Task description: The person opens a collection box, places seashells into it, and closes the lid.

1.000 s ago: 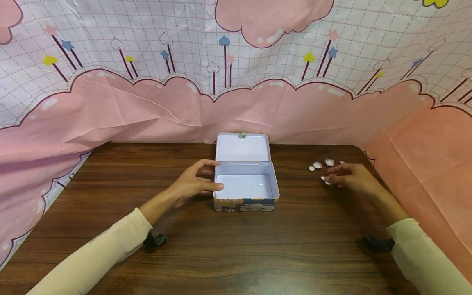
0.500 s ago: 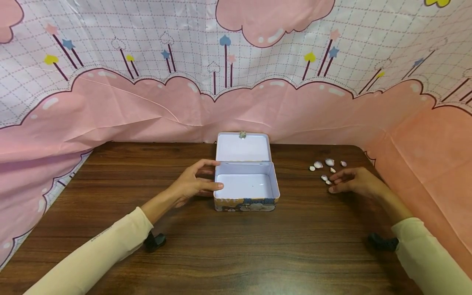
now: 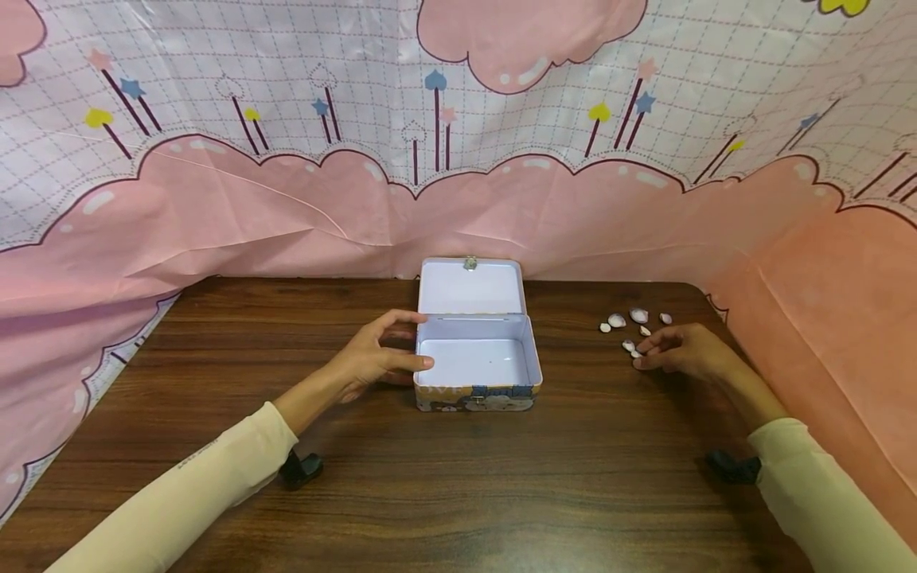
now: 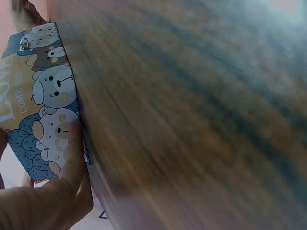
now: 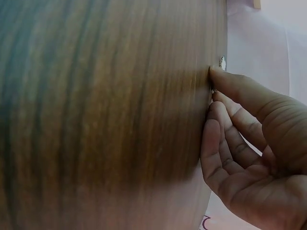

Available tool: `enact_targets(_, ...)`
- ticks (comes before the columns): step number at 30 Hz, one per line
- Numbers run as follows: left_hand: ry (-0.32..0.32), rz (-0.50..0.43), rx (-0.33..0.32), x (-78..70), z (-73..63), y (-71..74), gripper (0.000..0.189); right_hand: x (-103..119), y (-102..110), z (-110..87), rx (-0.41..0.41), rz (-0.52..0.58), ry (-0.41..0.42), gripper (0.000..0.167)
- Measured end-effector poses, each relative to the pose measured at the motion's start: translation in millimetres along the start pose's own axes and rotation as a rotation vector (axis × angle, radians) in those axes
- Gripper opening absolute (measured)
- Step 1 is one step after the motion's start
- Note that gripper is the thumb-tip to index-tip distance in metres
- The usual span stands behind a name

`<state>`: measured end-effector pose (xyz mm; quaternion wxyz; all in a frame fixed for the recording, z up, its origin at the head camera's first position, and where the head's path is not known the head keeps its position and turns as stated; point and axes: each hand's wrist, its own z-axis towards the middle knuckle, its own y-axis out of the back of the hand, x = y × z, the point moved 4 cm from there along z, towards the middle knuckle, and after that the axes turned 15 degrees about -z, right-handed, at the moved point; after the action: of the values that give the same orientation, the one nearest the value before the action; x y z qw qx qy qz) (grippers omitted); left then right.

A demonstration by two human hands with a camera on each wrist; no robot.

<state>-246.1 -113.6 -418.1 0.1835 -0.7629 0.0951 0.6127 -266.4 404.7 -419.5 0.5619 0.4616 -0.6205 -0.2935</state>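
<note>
We judge the step is picking up a shell: our right hand reaches the shells on the bench, its fingers curled, touching the wood, grasping nothing yet. Our left hand steadies the open tin box, fingers relaxed against its side. Next needs a careful pinch. Only the left wrist view shows the bear print.

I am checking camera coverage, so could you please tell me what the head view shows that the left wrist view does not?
Only the head view shows the right hand at the shells, and the tin's empty white inside with its lid up. Only the left wrist view shows the bear print on the tin's outer wall close up. Both show the left hand touching the tin on the table.
</note>
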Motion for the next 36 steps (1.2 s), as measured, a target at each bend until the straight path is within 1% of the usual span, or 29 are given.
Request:
enact_targets(5, -0.001, -0.004, 0.007, -0.7, -0.2, -0.2, 0.081, 0.3, -0.2, -0.2, -0.007, -0.014, 0.007, 0.043)
enact_targets(11, -0.007, -0.016, 0.021, -0.1, 0.9, 2.1, 0.084, 0.9, -0.4, 3.0, -0.02, -0.032, -0.014, 0.043)
enact_targets(17, -0.003, -0.014, 0.016, -1.1, 0.9, 3.2, 0.084, 1.8, -0.7, 3.1, -0.024, -0.038, -0.01, 0.041)
enact_targets(25, 0.006, -0.016, 0.02, 0.9, 1.0, 2.3, 0.081, 0.0, -0.6, -2.0, -0.028, -0.002, 0.012, 0.041)
enact_targets(32, 0.003, -0.03, 0.022, 0.3, 0.3, 0.6, 0.081, 2.8, 3.0, 0.5, -0.029, 0.057, 0.034, 0.041)
enact_targets(36, 0.007, -0.032, 0.019, 0.3, 1.0, 1.4, 0.081, 6.6, 5.0, 3.7, -0.049, 0.056, 0.031, 0.044)
